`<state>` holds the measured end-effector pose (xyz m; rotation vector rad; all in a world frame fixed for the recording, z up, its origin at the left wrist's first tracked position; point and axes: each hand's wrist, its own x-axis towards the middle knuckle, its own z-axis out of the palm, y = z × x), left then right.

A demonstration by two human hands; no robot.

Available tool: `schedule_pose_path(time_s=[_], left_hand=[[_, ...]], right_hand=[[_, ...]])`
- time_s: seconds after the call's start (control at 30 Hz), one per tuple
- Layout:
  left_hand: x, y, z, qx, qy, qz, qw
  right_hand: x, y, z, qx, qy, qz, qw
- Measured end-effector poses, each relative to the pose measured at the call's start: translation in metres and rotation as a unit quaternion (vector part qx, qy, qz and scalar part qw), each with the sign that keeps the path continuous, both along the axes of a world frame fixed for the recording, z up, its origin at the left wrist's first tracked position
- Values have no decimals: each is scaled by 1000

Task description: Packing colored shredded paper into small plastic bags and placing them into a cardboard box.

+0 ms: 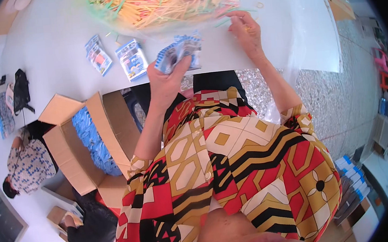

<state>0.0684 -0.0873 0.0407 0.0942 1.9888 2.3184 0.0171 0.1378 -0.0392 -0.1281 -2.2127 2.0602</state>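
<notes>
My left hand [167, 80] is closed round a small blue-and-white plastic packet [166, 58], held above the table's near edge with the thumb across its front. To the right, my right hand [247, 33] is at the near edge of a heap of thin coloured sticks [159, 5] in yellow, pink, orange and green. Its fingers are curled together close to a green stick; whatever is between them is too small to make out. Left of the held packet, two similar packets lie flat: a blue-and-white one [132, 60] and another with a reddish patch [98, 56].
Clear plastic sheeting [293, 13] lies round the heap and over the table's right side. An open cardboard box [73, 149] full of blue packets [94, 142] stands below left. Two other people [32, 164] work further left. A black bag [21, 91] lies on the far-left table.
</notes>
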Motion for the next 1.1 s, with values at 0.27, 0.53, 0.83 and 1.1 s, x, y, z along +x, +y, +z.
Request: schedule_pose_path(time_s=[0.27, 0.53, 0.83, 1.1], left_hand=[[3, -6, -7, -26, 3, -31, 999], [0, -9, -8, -49, 35, -2, 998], [1, -10, -5, -65, 41, 25, 997], [3, -11, -7, -82, 56, 14, 995]], right_hand=[[-25, -29, 102, -349, 83, 89, 929], [1, -73, 165, -390, 44, 155, 907], [8, -84, 165, -403, 16, 179, 897], [4, -80, 159, -394, -23, 214, 893]])
